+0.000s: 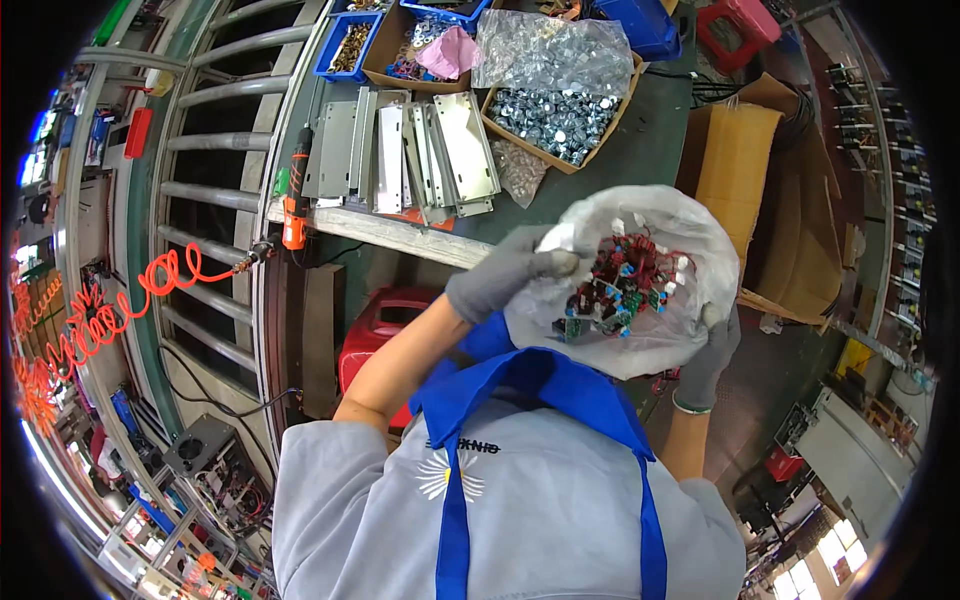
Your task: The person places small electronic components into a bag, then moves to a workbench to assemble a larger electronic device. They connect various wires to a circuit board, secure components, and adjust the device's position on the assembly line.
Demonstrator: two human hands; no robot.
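A translucent white plastic bag point(690, 215) is held up in front of me, its mouth spread wide. Inside lies a tangle of small green circuit boards with red wires point(640, 275), along with blue parts and white connectors. My left hand point(508, 272), in a grey glove, grips the bag's left rim with the thumb folded over the plastic. On the opposite side my right hand point(712, 360), also gloved, is closed on the bag's lower right edge; part of its fingers is hidden behind the plastic.
On the workbench lie metal brackets point(400, 150), an electric screwdriver point(296, 190) and a carton of shiny metal parts point(555, 118). Blue bins point(347, 48) stand behind. A large open cardboard box point(790, 210) is at right, a red stool point(385, 325) below the bench, a roller conveyor point(215, 195) at left.
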